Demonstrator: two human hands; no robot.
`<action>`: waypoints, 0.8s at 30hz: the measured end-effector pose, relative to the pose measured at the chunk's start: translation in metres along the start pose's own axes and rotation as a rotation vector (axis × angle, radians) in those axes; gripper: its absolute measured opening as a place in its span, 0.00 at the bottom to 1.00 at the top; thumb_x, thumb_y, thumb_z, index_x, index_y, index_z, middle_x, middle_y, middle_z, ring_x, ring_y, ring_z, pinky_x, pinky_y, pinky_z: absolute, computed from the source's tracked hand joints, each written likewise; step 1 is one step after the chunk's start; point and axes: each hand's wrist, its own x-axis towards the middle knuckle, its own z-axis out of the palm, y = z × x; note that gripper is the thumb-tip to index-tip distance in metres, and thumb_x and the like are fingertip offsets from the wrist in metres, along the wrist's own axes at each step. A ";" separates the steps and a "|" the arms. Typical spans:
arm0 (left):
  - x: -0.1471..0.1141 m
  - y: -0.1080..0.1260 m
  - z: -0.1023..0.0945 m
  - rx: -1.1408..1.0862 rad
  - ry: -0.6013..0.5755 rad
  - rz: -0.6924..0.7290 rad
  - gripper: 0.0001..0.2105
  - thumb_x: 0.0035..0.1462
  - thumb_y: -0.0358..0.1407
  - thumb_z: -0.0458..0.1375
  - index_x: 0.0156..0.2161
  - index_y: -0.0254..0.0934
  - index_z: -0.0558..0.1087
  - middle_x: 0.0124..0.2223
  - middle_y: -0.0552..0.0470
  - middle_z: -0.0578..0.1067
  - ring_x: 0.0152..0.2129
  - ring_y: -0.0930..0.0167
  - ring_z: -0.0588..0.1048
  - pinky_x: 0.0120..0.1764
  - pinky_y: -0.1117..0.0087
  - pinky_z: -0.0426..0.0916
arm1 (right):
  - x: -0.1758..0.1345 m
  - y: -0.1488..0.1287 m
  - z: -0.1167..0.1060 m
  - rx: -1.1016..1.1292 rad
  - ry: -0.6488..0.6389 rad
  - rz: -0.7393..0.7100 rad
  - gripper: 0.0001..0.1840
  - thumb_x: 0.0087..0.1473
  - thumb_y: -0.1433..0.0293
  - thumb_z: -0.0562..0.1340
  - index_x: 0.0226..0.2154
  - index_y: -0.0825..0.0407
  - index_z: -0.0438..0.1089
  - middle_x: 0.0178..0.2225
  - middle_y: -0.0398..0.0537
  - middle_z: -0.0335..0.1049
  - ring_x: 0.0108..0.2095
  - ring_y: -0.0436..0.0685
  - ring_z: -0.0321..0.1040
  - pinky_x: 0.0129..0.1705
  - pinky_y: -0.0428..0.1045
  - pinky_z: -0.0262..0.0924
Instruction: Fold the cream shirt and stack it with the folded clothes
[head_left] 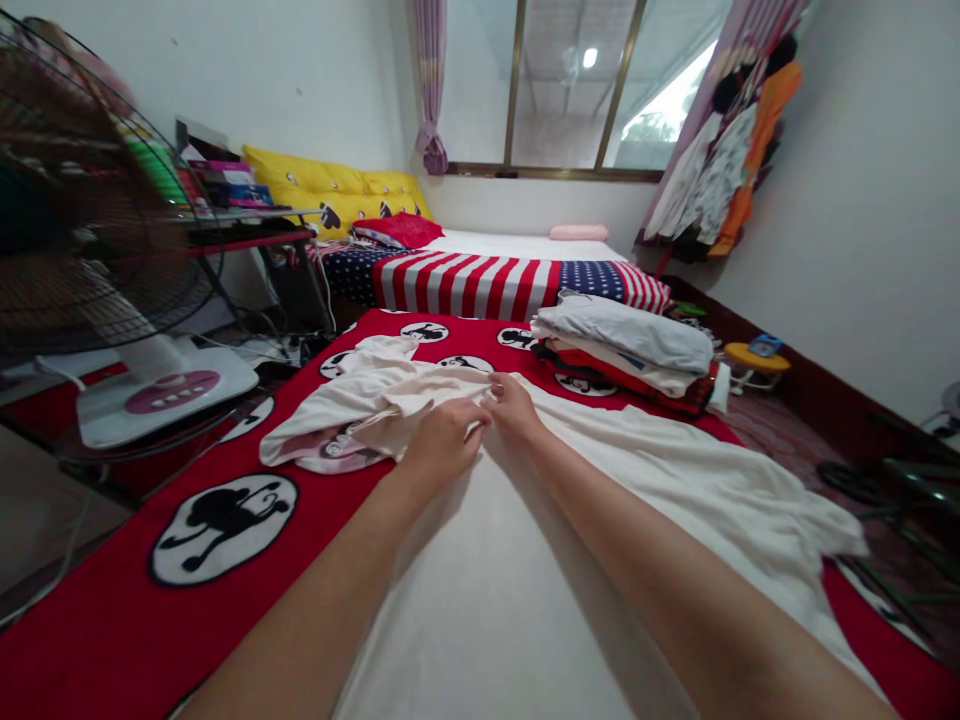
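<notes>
A white garment, probably a shirt, lies spread and wrinkled over a red blanket with black monkey figures in white ovals. Its left part is bunched and shows a pinkish printed patch. Near its middle, my left hand pinches the fabric with curled fingers. Just to the right, my right hand grips the same cloth, its fingertips close to those of the left. The exact fold between the fingers is partly hidden. Beyond my right hand sits a stack of folded clothes, grey on top.
A standing fan is at the left, beside a desk with boxes. Behind is a bed with a stars-and-stripes cover and a yellow cushion. Clothes hang at the right, above a small yellow stool.
</notes>
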 end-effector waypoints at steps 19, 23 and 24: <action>-0.018 -0.033 0.035 0.254 -0.123 -0.162 0.25 0.63 0.45 0.47 0.63 0.40 0.58 0.69 0.44 0.46 0.65 0.59 0.43 0.62 0.54 0.50 | -0.045 0.083 -0.227 -0.529 0.197 0.482 0.16 0.33 0.67 0.70 0.28 0.57 0.73 0.23 0.54 0.72 0.26 0.63 0.71 0.28 0.52 0.62; -0.020 -0.033 0.034 0.227 -0.117 -0.122 0.29 0.61 0.52 0.47 0.64 0.45 0.55 0.69 0.46 0.43 0.66 0.57 0.38 0.61 0.51 0.51 | -0.033 0.095 -0.226 -0.382 0.222 0.483 0.07 0.43 0.68 0.64 0.23 0.56 0.69 0.18 0.51 0.71 0.18 0.55 0.68 0.21 0.47 0.61; -0.020 -0.033 0.034 0.228 -0.118 -0.126 0.30 0.60 0.53 0.47 0.64 0.46 0.55 0.70 0.46 0.43 0.66 0.56 0.38 0.61 0.51 0.51 | -0.032 0.099 -0.223 -0.358 0.262 0.474 0.08 0.47 0.68 0.61 0.26 0.56 0.70 0.21 0.52 0.72 0.19 0.54 0.69 0.21 0.47 0.63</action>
